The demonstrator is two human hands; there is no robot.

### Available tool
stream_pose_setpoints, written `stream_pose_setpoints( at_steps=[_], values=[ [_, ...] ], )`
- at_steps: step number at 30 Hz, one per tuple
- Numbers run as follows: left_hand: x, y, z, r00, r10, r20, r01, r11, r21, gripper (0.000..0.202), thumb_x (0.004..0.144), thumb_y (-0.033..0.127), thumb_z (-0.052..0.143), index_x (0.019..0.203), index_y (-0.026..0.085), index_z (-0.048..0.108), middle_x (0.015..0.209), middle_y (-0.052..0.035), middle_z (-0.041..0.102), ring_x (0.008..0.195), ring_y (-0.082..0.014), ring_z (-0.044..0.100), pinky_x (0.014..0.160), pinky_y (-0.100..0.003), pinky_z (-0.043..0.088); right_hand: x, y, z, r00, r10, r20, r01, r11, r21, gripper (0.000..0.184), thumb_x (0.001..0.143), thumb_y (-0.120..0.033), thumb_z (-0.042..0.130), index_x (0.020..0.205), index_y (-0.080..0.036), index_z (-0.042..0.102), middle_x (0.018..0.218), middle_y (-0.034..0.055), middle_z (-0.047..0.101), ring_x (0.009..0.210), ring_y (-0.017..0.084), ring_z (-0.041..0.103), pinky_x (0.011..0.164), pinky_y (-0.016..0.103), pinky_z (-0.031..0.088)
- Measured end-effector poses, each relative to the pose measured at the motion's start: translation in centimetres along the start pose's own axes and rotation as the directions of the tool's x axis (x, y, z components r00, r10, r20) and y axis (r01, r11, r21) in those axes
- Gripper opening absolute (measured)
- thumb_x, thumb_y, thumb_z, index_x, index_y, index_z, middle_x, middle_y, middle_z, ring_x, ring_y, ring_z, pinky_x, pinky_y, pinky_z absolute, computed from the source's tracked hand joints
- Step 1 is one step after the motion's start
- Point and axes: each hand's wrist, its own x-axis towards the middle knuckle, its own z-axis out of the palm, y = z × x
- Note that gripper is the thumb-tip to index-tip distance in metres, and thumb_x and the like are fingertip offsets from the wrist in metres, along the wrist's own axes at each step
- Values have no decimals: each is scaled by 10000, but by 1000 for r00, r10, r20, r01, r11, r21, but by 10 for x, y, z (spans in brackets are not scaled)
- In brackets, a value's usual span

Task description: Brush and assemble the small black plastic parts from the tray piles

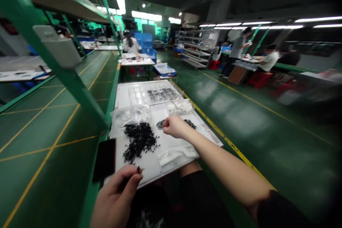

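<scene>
My left hand (119,194) is at the near edge of the white work board (164,128), thumb and forefinger pinched on a small black part (138,169). Just beyond it, a heap of small black parts (140,137) spills out by a clear plastic bag (132,114). My right hand (175,127) reaches over a second spread of small dark and silvery pieces (190,124), which it partly covers. Its fingers are closed together; what they hold, if anything, is hidden. A folded white cloth or bag (176,155) lies below my right forearm.
A dark phone-like slab (104,159) lies at the board's left. Farther back are a clear compartment tray of small parts (161,94) and a white bundle (180,107) with a thin stick. A green post (66,60) slants at left. Several people sit or stand at distant benches.
</scene>
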Motion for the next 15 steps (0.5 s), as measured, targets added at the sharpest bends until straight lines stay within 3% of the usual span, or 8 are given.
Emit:
stream_pose_setpoints(
  at_steps=[2,3,4,7,10,15],
  values=[
    [-1,16,2,997,65,28,-62,994,-95,250,940,492,756,911,247,797,917,-31,788,830,-210,725,726,-245,589,-31,-6,-7,994,-110,-22,112,988,105,138,977,-265,682,1066,-199,764,1001,18,769,824,120,679,719,225,522],
    [-2,21,4,995,87,57,-80,989,-125,214,954,459,751,915,252,791,932,-25,784,843,-197,718,748,-235,585,-48,-9,-10,985,-171,-36,175,968,182,149,964,-320,695,1040,-216,768,934,1,757,719,106,635,631,223,483],
    [-4,25,5,991,108,81,-94,984,-150,165,962,419,753,939,260,789,950,-17,782,846,-184,710,763,-225,579,-65,-11,-13,963,-259,-79,270,907,324,141,927,-328,728,987,-209,774,853,-2,732,623,96,570,554,231,426],
    [-9,30,10,977,146,153,-115,975,-193,90,961,311,772,1047,287,785,1019,2,780,876,-167,696,799,-213,561,-107,-19,-13,878,-437,-195,460,659,595,64,865,-246,770,901,-193,766,876,7,702,552,65,457,508,240,355],
    [-13,30,13,963,187,192,-140,963,-231,122,972,244,760,1080,297,778,1041,14,775,901,-162,691,822,-217,545,-124,-25,-6,839,-480,-255,509,529,679,54,864,-168,773,914,-185,761,972,18,703,536,39,403,500,237,337],
    [-15,37,15,939,248,238,-185,948,-258,159,1004,195,716,1095,315,767,1024,37,765,891,-142,683,813,-212,529,-123,-27,6,836,-480,-267,504,479,718,82,870,-150,788,944,-179,768,1027,36,717,516,29,359,465,235,299]
  ],
)
